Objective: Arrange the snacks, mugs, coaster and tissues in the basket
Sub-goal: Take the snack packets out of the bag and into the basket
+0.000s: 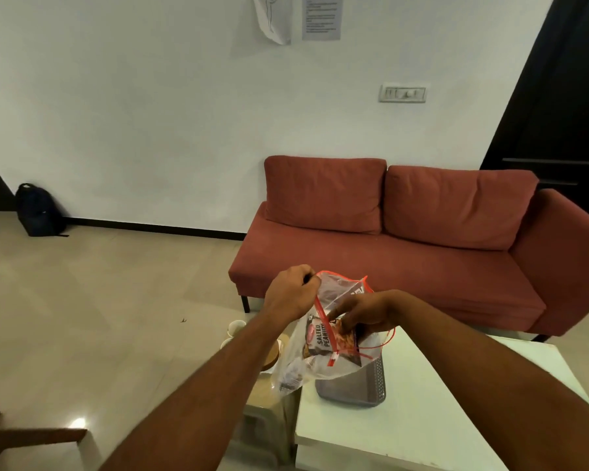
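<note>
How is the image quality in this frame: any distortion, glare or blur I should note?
Head view: wide-angle bending curves the floor line and the dark door at the edges; lighting is dim and even, with one glare spot on the floor; the clear snack bag shows sheen, though the peanut packet label still reads; the wall notice text is too soft to read.
</note>
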